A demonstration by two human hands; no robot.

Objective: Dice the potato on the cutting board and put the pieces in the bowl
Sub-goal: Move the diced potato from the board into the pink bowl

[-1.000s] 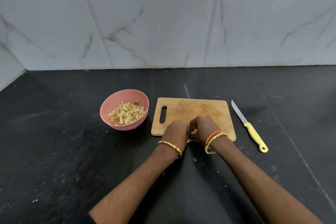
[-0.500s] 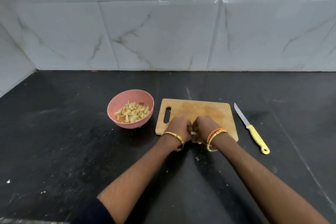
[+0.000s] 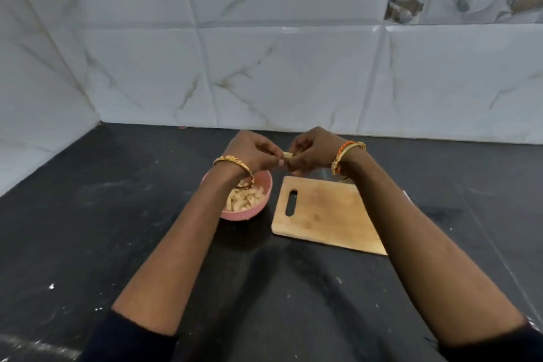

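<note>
My left hand (image 3: 254, 153) and my right hand (image 3: 308, 153) are raised together above the counter, fingers closed around a small pale potato piece (image 3: 288, 154) pinched between them. Below my left wrist sits the pink bowl (image 3: 258, 209) with several diced potato pieces (image 3: 244, 201) in it, partly hidden by my forearm. The wooden cutting board (image 3: 326, 214) lies to the right of the bowl with nothing on it. My right forearm crosses over the board's right edge.
The black stone counter (image 3: 88, 229) carries pale specks and smears. A white marble-tiled wall (image 3: 279, 73) runs along the back and the left corner. The knife is hidden behind my right forearm.
Both hands have lifted off the board's near edge and moved up and back, holding the potato piece near the bowl. The camera has tilted, and the knife has gone out of sight.
</note>
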